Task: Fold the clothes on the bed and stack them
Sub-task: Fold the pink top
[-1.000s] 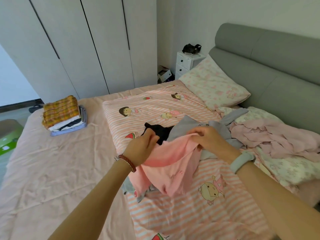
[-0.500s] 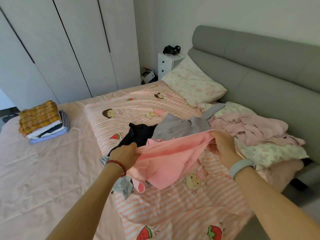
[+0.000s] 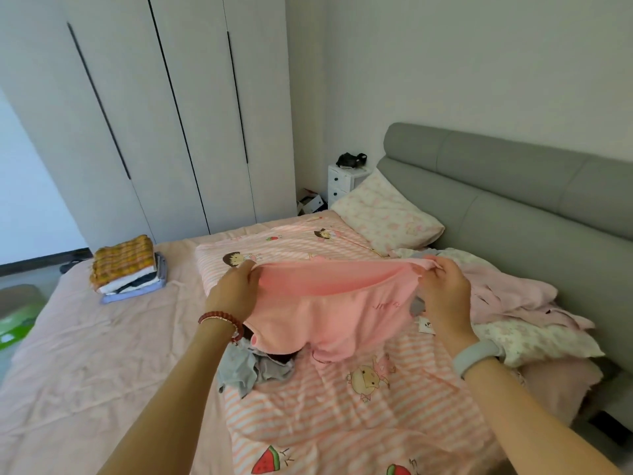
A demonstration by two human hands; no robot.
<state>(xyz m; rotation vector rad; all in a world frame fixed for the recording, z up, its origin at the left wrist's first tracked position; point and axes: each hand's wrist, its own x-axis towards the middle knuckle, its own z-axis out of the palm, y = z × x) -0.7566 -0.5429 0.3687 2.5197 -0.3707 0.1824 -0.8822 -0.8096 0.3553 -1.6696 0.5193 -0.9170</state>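
A pink garment (image 3: pixel 329 303) hangs stretched in the air over the bed (image 3: pixel 85 365). My left hand (image 3: pixel 236 293) grips its left edge and my right hand (image 3: pixel 442 293) grips its right edge. Below it lies a crumpled grey garment (image 3: pixel 250 368) with a dark one mostly hidden behind the pink cloth. A heap of pale pink clothes (image 3: pixel 513 299) lies to the right near the headboard. A folded stack (image 3: pixel 126 269) topped by yellow checked cloth sits at the bed's far left.
A striped cartoon quilt (image 3: pixel 342 423) covers the bed's middle. A floral pillow (image 3: pixel 387 214) leans by the grey headboard (image 3: pixel 513 200). A white bedside drawer unit (image 3: pixel 342 180) and wardrobe doors (image 3: pixel 171 114) stand behind. A green object (image 3: pixel 17 320) is at the left edge.
Both hands have raised the pink garment off the pile and pulled it wider apart, so it now hangs spread between them. My view has tilted up.
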